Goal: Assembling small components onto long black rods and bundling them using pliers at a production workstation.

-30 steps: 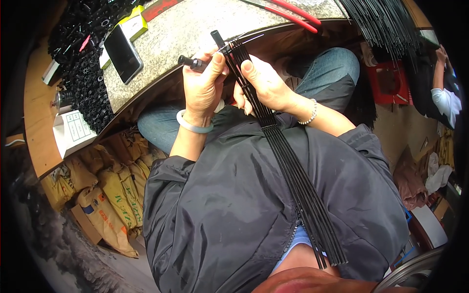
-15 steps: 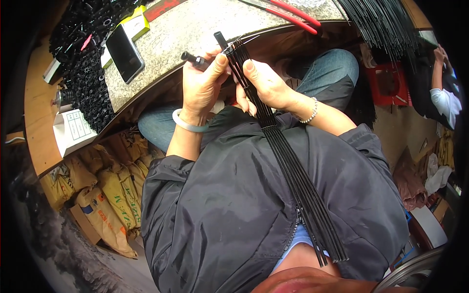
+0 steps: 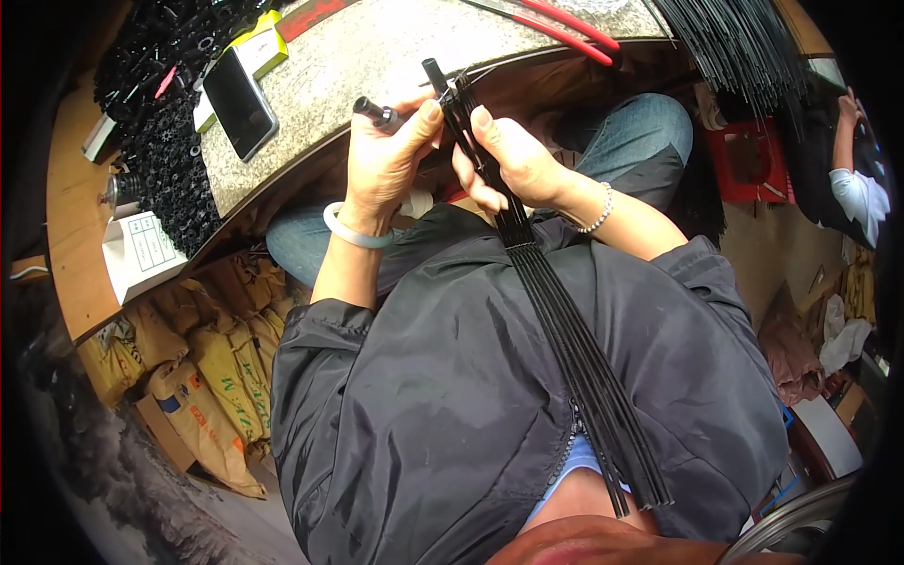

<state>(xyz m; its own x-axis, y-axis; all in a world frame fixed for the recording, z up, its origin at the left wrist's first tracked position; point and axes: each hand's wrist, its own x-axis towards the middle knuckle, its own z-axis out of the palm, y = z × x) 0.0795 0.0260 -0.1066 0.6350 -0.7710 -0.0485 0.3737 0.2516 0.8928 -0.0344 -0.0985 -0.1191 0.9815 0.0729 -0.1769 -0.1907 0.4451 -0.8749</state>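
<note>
A long bundle of thin black rods, looking like folded umbrella ribs [image 3: 574, 348], runs from my hands down across my jacket. My right hand [image 3: 518, 165] is closed around its upper part, with the thumb raised along the rods. At the bundle's top, my left hand [image 3: 391, 155] pinches with thumb and fingers. From this hand a black tube with a collar [image 3: 377, 113] sticks out to the left. Beside the left thumb, another black tube end [image 3: 434, 73] points up, close against the ribs. My fingers hide how these parts join.
On the stone-topped table lie a phone [image 3: 240, 104], red-handled pliers [image 3: 565, 38] and a heap of small black parts [image 3: 174, 141]. More black rods [image 3: 734, 47] hang over the table at far right. A red stool [image 3: 749, 165] and filled sacks [image 3: 202, 414] stand below. Another person's arm [image 3: 845, 141] shows at right.
My left hand has shifted slightly left. The upright tube end has moved a little right, closer to the ribs. My right fingers have shifted slightly on the bundle.
</note>
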